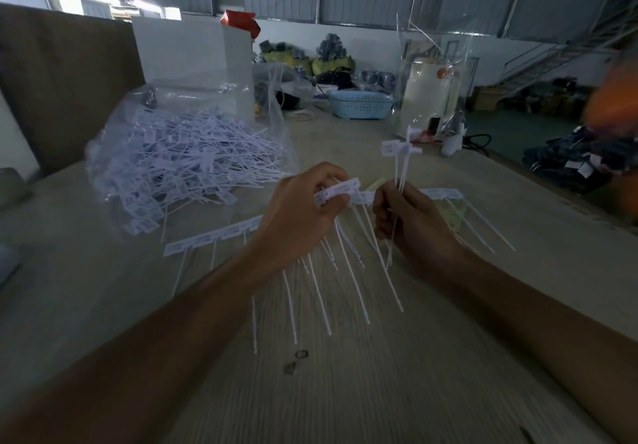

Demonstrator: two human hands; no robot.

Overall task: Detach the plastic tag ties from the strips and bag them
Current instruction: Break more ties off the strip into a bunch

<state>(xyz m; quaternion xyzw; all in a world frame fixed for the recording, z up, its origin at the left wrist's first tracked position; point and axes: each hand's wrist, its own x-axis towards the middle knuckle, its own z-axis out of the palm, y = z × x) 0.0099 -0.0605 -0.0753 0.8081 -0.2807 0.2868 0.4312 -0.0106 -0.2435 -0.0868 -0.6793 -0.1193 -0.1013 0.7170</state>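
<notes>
Left hand grips the strip by its head bar, tails hanging free for picking. Right hand clutches detached ties upright as a bundle, likely for batch-dropping into the bag behind-left.

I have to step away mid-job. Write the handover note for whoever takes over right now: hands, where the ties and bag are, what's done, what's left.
Left hand: grips a strip of tag ties, tails hanging down.
Right hand: holds a small bunch of detached ties, heads up.
Clear bag, far left on the table: holds a big heap of loose ties.
More strips lie flat on the table: one left of the hands, one behind the right hand.
Done: many ties bagged.
Left: finish the held strip, bag the bunch, then do the strips on the table.
</notes>
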